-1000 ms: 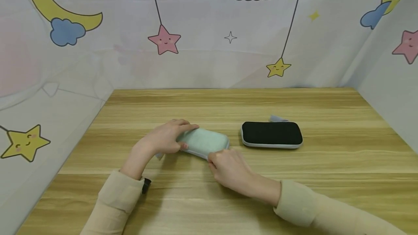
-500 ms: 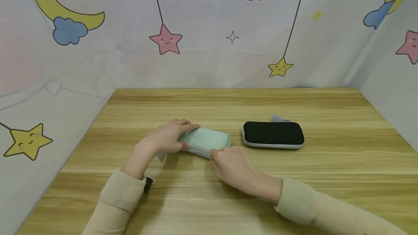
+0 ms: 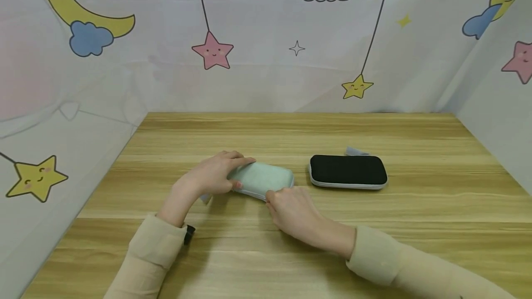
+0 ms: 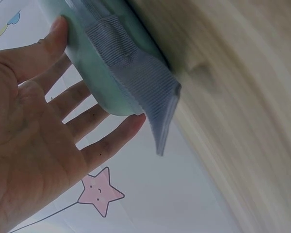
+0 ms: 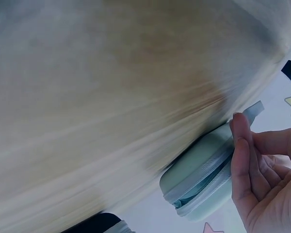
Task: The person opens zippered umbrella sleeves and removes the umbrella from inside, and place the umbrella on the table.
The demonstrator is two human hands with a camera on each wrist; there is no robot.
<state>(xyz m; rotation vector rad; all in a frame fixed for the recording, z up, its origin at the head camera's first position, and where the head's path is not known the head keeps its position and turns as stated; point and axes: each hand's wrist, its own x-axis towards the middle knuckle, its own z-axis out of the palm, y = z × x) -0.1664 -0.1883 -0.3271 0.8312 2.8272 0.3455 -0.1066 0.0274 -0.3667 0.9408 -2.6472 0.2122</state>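
Observation:
A mint-green zip case [image 3: 266, 180] lies on the wooden table, a little left of centre. My left hand [image 3: 212, 174] grips its left end, thumb at the front side and fingers over the far side. A grey ribbed strap [image 4: 136, 73] sticks out from that end in the left wrist view. At the case's front edge, my right hand [image 3: 293, 211] has its fingers curled and pinches at the zipper; the pull is hidden by the fingers. In the right wrist view the zipper [image 5: 203, 179] is parted at the right end, leaving a narrow gap.
A black case [image 3: 347, 170] with a white zipper edge lies to the right of the green one, a grey strap [image 3: 356, 151] behind it. White cloth walls [image 3: 257, 82] printed with stars and moons stand around the wooden table [image 3: 249, 262].
The head view has shifted slightly. Both hands stay at the green case, and the right hand has barely moved along its front edge.

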